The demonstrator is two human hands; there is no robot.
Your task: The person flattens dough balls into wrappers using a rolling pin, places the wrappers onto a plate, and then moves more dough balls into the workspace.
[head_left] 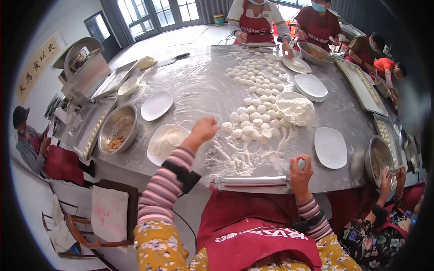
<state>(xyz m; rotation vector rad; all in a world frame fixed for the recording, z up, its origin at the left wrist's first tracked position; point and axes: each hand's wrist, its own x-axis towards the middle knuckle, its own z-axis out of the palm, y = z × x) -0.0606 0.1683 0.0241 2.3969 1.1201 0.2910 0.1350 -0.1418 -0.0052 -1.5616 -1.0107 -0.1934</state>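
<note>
My left hand [205, 128] is over the floured table, its fingers curled together beside the nearest dough ball [227, 127]; what they hold, if anything, is hidden. Many more white dough balls [256, 115] lie in a cluster to its right. By the table's near edge, my right hand [301, 175] has its thumb and forefinger pinched together, and I cannot make out anything between them. Just left of that hand lies a metal rolling pin [255, 181]. A white plate with stacked flat wrappers [171, 141] sits beside my left forearm.
Bowls of filling [118, 128] stand left and right. A flour plate [296, 109] touches the dough balls. White plates [330, 148] and a knife [173, 60] lie on the metal table [194, 97]. People in red aprons [257, 25] work across it; another person's hands [392, 178] are at right.
</note>
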